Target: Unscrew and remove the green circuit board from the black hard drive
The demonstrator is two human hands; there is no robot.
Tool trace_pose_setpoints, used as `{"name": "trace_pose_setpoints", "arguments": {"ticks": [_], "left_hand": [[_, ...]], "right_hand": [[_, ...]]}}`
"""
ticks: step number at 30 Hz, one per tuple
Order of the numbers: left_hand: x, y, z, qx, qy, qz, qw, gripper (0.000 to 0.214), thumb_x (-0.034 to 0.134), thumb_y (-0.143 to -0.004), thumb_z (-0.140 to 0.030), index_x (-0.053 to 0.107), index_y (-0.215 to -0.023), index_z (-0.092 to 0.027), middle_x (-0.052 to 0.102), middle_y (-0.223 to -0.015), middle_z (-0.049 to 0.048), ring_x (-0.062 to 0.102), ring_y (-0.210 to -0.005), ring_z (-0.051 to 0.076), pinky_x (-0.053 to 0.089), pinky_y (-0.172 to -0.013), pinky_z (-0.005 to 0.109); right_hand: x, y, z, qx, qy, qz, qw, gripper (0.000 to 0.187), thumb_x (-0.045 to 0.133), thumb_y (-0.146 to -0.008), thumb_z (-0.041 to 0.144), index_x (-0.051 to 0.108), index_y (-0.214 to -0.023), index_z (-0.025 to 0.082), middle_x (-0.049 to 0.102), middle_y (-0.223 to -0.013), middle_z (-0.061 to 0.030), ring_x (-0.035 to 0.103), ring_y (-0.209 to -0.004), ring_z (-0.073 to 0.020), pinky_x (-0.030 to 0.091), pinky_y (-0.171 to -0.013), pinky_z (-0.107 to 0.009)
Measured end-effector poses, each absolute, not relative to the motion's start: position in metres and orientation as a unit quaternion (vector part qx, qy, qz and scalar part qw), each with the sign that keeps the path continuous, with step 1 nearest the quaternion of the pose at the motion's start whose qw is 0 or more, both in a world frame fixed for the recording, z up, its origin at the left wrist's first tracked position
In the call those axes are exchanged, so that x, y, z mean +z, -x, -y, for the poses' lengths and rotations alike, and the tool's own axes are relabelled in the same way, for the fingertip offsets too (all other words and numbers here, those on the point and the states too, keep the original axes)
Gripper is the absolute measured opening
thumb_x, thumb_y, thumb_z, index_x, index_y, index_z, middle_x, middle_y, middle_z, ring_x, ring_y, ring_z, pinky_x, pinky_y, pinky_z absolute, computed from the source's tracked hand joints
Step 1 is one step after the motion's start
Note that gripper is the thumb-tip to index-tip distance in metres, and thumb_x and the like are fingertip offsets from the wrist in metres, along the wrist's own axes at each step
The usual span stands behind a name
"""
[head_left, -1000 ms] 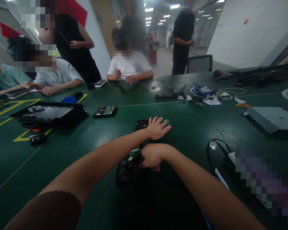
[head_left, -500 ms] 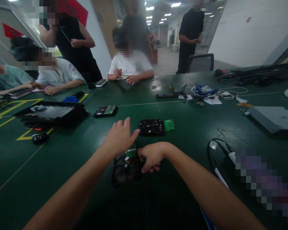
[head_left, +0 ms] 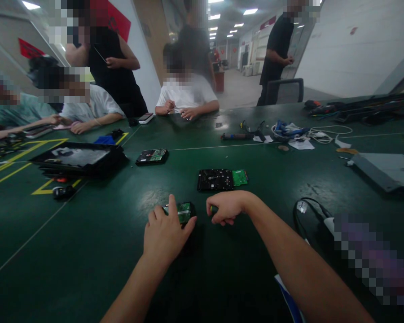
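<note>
Two hands (head_left: pixel 163 237), flat circuit board (head_left: pixel 185 213)

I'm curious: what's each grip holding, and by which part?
Right grip: apparently a dark tool handle, mostly hidden, in curled fingers. Left grip: over a circuit board; hold unclear.

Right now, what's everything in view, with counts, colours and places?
Table: 1, green, centre.
Hard drives: 3, black and green, around centre.
Tool handle: 1, dark and yellow, near centre.
Tray stack: 1, black, left.
Flat casing: 1, grey, right.
Cable bundle: 1, blue and white, far right.
Chair: 1, black, beyond table.
Co-workers: at least 6, mixed clothing, beyond table.
Wall signs: several, red, background.
Other items: several, mixed, around table.
Left hand: 1, bare, over nearest drive.
Right hand: 1, bare, gripping handle.
</note>
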State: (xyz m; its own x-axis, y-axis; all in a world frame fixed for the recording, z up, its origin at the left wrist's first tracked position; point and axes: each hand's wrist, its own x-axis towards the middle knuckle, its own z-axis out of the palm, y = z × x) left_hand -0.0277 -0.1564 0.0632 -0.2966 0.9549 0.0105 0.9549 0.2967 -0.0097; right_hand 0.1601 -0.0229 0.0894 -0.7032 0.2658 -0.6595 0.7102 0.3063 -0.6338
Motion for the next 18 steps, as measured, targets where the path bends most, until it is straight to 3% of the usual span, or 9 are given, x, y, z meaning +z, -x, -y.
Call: {"name": "trace_pose_setpoints", "arguments": {"ticks": [6, 13, 18], "left_hand": [[0.057, 0.052, 0.154, 0.000, 0.588, 0.809, -0.007, 0.086, 0.048, -0.086, -0.067, 0.036, -0.158, -0.021, 0.042, -0.148, 0.0260, 0.049, -0.124, 0.048, 0.046, -0.094, 0.054], [0.051, 0.147, 0.154, 0.028, 0.560, 0.825, -0.071, 0.087, 0.045, -0.086, -0.071, 0.037, -0.158, -0.022, 0.047, -0.146, 0.0242, 0.045, -0.133, 0.049, 0.040, -0.104, 0.054], [0.052, 0.235, 0.156, 0.068, 0.537, 0.834, -0.102, 0.084, 0.050, -0.088, -0.068, 0.041, -0.156, -0.020, 0.055, -0.139, 0.0234, 0.053, -0.125, 0.048, 0.044, -0.097, 0.050]], "right_hand": [[0.087, -0.159, 0.024, -0.486, -0.328, -0.778, 0.227, 0.034, 0.067, -0.089, 0.027, 0.056, -0.121, 0.019, 0.069, -0.074, 0.0032, 0.062, -0.054, -0.0120, 0.042, -0.049, -0.023], [0.083, -0.160, 0.023, -0.495, -0.328, -0.777, 0.210, 0.033, 0.066, -0.091, 0.026, 0.057, -0.121, 0.018, 0.070, -0.075, 0.0024, 0.063, -0.054, -0.0122, 0.043, -0.051, -0.023], [0.081, -0.160, 0.021, -0.494, -0.330, -0.776, 0.210, 0.033, 0.066, -0.091, 0.029, 0.056, -0.121, 0.019, 0.071, -0.077, 0.0010, 0.065, -0.058, -0.0137, 0.045, -0.051, -0.023]]}}
